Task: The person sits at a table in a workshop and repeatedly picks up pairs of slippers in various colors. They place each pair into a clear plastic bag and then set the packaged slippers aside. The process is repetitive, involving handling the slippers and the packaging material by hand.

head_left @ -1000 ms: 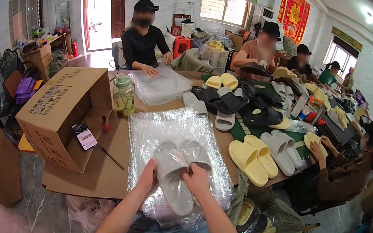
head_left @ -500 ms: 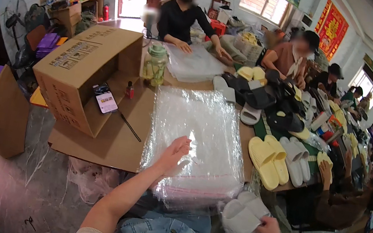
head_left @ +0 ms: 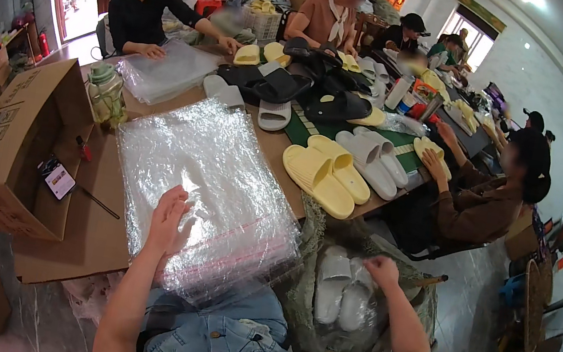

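My left hand (head_left: 169, 217) rests on a stack of clear plastic bags (head_left: 218, 158) at the table's near edge. Its fingers are loosely bent and a little apart, holding nothing. To the right, my right hand (head_left: 383, 272) has its fingers drawn together at the upper edge of a clear bag with a pair of light grey slippers (head_left: 331, 287) inside. That bagged pair is over a greenish mesh sack (head_left: 304, 290) beside the table. The fingertips' exact grip on the plastic is too small to make out.
An open cardboard box (head_left: 13, 148) on its side holds a phone (head_left: 56, 177). Behind the bags stands a glass jar (head_left: 104, 96). Yellow slippers (head_left: 322, 175), grey slippers (head_left: 372, 161) and black slippers (head_left: 277, 87) crowd the table's right. Several people work around it.
The view has swung right. My right hand has brought the bagged grey slippers from beside the table's edge to over the mesh sack. My left hand stays on the plastic bags.
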`<control>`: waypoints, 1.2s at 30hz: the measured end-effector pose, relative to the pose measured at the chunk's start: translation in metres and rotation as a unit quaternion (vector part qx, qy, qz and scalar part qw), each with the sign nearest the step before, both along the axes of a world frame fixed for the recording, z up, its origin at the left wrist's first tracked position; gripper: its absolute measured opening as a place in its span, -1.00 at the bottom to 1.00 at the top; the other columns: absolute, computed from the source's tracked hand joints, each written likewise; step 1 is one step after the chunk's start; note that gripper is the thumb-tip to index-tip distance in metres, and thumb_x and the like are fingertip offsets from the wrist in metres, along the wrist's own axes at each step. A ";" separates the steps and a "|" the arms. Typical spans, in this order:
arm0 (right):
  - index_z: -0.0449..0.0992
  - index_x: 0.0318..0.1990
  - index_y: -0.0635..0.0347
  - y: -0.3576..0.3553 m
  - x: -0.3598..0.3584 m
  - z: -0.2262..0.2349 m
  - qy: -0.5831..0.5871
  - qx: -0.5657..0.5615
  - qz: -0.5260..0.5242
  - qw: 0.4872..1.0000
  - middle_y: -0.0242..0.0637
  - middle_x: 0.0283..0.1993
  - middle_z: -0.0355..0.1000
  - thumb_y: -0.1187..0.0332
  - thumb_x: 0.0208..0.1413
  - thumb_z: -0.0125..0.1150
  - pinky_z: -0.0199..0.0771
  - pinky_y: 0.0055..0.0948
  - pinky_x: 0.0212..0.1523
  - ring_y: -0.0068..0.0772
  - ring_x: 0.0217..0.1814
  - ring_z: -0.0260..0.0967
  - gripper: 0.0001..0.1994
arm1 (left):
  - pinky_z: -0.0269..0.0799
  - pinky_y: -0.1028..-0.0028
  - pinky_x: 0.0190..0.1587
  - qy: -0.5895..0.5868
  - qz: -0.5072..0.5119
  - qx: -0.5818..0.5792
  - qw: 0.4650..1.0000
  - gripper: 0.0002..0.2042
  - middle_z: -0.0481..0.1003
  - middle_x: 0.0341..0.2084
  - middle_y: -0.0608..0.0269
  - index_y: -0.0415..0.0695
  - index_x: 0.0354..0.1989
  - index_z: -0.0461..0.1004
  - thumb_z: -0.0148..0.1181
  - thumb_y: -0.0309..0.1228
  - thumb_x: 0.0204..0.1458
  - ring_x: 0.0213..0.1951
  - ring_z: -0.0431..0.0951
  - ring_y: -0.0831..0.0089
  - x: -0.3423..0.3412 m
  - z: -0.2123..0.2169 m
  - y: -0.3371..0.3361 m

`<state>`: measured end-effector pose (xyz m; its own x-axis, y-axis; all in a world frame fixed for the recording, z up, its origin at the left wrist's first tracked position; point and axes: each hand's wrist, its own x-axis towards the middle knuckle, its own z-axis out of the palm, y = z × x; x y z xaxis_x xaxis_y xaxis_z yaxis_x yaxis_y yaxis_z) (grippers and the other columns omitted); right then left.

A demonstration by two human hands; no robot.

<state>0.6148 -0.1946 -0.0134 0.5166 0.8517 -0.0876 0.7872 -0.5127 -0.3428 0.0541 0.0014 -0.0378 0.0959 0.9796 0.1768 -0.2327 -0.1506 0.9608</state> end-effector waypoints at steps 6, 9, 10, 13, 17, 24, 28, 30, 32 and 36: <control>0.64 -0.15 0.18 0.112 -0.044 0.038 0.020 0.302 0.117 0.946 -0.14 -0.15 0.58 0.16 0.05 0.37 0.49 -0.16 -0.05 -0.07 -0.03 0.53 -0.69 | 0.44 0.30 0.19 0.286 0.005 0.092 0.954 -0.64 0.37 0.19 -0.01 -0.21 0.17 0.45 0.20 -0.43 0.21 0.20 0.46 0.18 0.007 0.045 -0.016; 0.58 -0.06 0.22 0.175 -0.053 0.041 -0.040 0.306 0.159 0.938 -0.07 -0.02 0.53 0.14 0.04 0.39 0.44 -0.14 0.10 -0.01 0.13 0.44 -0.60 | 0.28 0.10 0.33 0.463 -0.014 0.178 0.868 -0.54 0.31 0.28 -0.14 -0.14 0.16 0.49 0.30 -0.23 0.09 0.31 0.32 -0.09 -0.001 0.077 -0.023; 0.56 -0.03 0.24 0.196 -0.052 0.035 -0.060 0.307 0.161 0.936 -0.04 0.00 0.50 0.13 0.04 0.38 0.42 -0.13 0.14 0.01 0.17 0.40 -0.57 | 0.23 0.07 0.36 0.490 -0.021 0.199 0.849 -0.50 0.29 0.31 -0.14 -0.11 0.18 0.49 0.31 -0.16 0.08 0.34 0.27 -0.11 -0.005 0.083 -0.023; 0.51 0.03 0.28 0.242 -0.072 0.034 -0.051 0.217 0.115 0.968 0.03 0.05 0.45 0.06 0.06 0.35 0.37 -0.07 0.21 0.09 0.25 0.33 -0.49 | 0.06 0.06 0.45 0.621 -0.028 0.143 0.770 -0.27 0.21 0.39 -0.15 -0.03 0.29 0.41 0.36 0.09 -0.02 0.42 0.12 -0.19 -0.026 0.097 -0.031; 0.57 -0.09 0.31 0.272 -0.099 0.030 -0.145 0.143 0.091 0.975 0.03 0.09 0.43 -0.03 0.12 0.29 0.40 -0.04 0.18 0.10 0.28 0.28 -0.50 | -0.08 0.05 0.50 0.664 -0.108 0.188 0.716 -0.03 0.09 0.46 -0.18 0.16 0.40 0.29 0.40 0.33 -0.23 0.48 -0.03 -0.24 -0.049 0.082 -0.046; 0.56 -0.32 0.33 0.236 -0.120 0.022 -0.051 0.234 0.101 0.966 0.06 -0.31 0.52 0.04 0.13 0.29 0.47 0.05 -0.15 0.20 -0.21 0.49 -0.59 | -0.20 -0.05 0.51 0.689 -0.072 0.139 0.708 0.02 -0.06 0.49 -0.27 0.15 0.45 0.22 0.30 0.40 -0.20 0.50 -0.15 -0.29 -0.032 0.079 -0.044; 0.55 -0.38 0.35 0.198 -0.125 0.026 -0.027 0.234 0.096 0.967 0.09 -0.35 0.52 0.09 0.09 0.34 0.42 0.06 -0.21 0.21 -0.22 0.49 -0.61 | -0.16 -0.08 0.50 0.669 -0.006 0.149 0.728 -0.15 0.00 0.47 -0.26 0.01 0.38 0.31 0.27 0.26 -0.04 0.49 -0.10 -0.28 -0.038 0.074 -0.013; 0.55 -0.39 0.36 0.185 -0.130 0.030 -0.022 0.244 0.102 0.964 0.08 -0.37 0.51 0.11 0.08 0.34 0.40 0.06 -0.23 0.21 -0.24 0.48 -0.61 | -0.11 -0.06 0.49 0.666 0.040 0.207 0.715 -0.21 0.04 0.46 -0.24 -0.03 0.34 0.35 0.29 0.20 -0.01 0.48 -0.05 -0.27 -0.043 0.061 0.005; 0.54 -0.39 0.36 0.168 -0.132 0.029 -0.013 0.257 0.094 0.962 0.08 -0.39 0.49 0.12 0.06 0.35 0.38 0.05 -0.25 0.20 -0.27 0.47 -0.62 | -0.07 0.01 0.49 0.639 0.001 0.200 0.743 -0.19 0.09 0.44 -0.24 -0.05 0.35 0.34 0.26 0.21 0.00 0.46 0.00 -0.26 -0.025 0.066 -0.002; 0.53 -0.39 0.39 0.153 -0.136 0.030 -0.008 0.273 0.105 0.956 0.08 -0.42 0.48 0.19 0.05 0.34 0.37 0.02 -0.29 0.19 -0.32 0.45 -0.66 | -0.01 0.01 0.46 0.662 -0.026 0.189 0.725 -0.12 0.12 0.42 -0.26 0.02 0.40 0.28 0.22 0.32 -0.02 0.45 0.04 -0.28 0.001 0.074 -0.029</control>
